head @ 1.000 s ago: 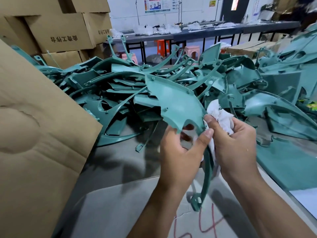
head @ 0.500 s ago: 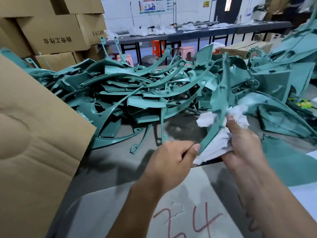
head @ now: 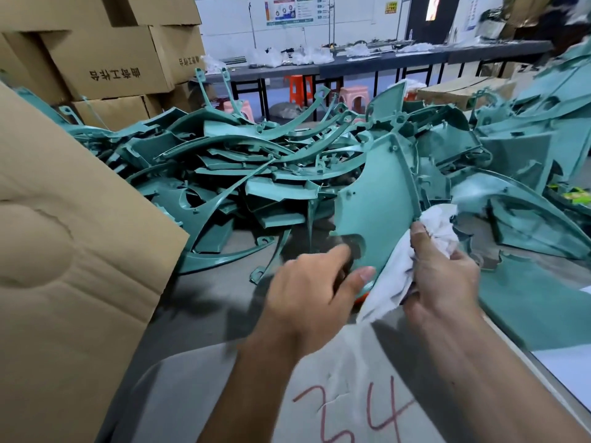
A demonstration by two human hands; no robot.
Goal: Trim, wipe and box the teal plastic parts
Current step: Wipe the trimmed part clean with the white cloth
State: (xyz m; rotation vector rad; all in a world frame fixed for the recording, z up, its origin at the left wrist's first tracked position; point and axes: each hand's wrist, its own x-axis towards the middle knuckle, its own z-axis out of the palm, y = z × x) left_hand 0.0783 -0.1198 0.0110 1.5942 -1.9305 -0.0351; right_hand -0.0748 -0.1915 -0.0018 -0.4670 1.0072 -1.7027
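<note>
While the left hand (head: 315,287) pinches the teal part (head: 377,199) by its narrow lower end above the table (head: 224,298), the right hand (head: 443,276) grips a white cloth (head: 396,279) against its edge; the thin shell looks light, stiff and slick.

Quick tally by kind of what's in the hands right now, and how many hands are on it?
Teal part: 1, gripped by the left hand
White cloth: 1, gripped by the right hand
Hands: 2
Total: 4
</note>
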